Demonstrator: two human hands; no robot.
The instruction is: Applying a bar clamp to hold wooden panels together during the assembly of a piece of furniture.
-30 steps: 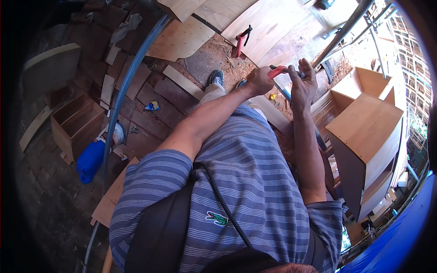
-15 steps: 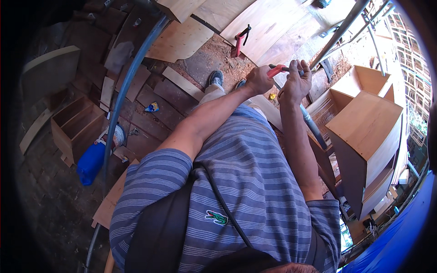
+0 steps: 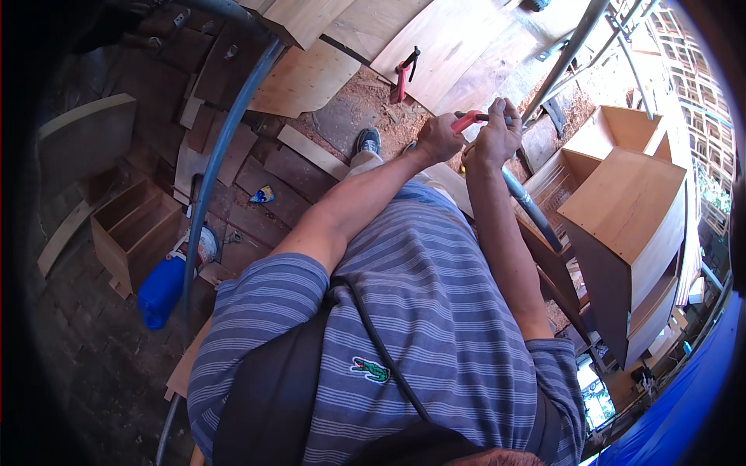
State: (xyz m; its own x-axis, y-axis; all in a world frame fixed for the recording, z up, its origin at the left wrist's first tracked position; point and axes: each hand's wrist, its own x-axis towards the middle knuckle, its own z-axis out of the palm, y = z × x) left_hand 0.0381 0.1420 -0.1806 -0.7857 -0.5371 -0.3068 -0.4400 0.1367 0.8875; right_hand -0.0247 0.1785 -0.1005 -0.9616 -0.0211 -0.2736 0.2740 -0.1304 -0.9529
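Observation:
Out in front of my body, both hands are at a red clamp (image 3: 468,120) with a dark screw end. My left hand (image 3: 439,141) is closed round its red frame. At the dark screw end, my right hand (image 3: 494,141) has its fingers bent in round the screw and its handle; the palm hides part of it. A blue-grey metal pipe (image 3: 532,208) runs close by my right wrist. Another red clamp (image 3: 401,80) with a black handle stands at the edge of the pale plywood sheet (image 3: 447,46), apart from my hands.
Wooden cabinet boxes (image 3: 622,198) stand on the right. A bent blue pipe (image 3: 225,132) arches up on the left, near a blue jug (image 3: 162,291) and a small wooden shelf box (image 3: 136,233). Boards (image 3: 311,151) and wood shavings (image 3: 365,105) lie around my shoe (image 3: 367,141).
Both hands and the clamp have shifted slightly left and nearer each other. The right hand's fingers have curled in more at the screw end. The view has tilted a little.

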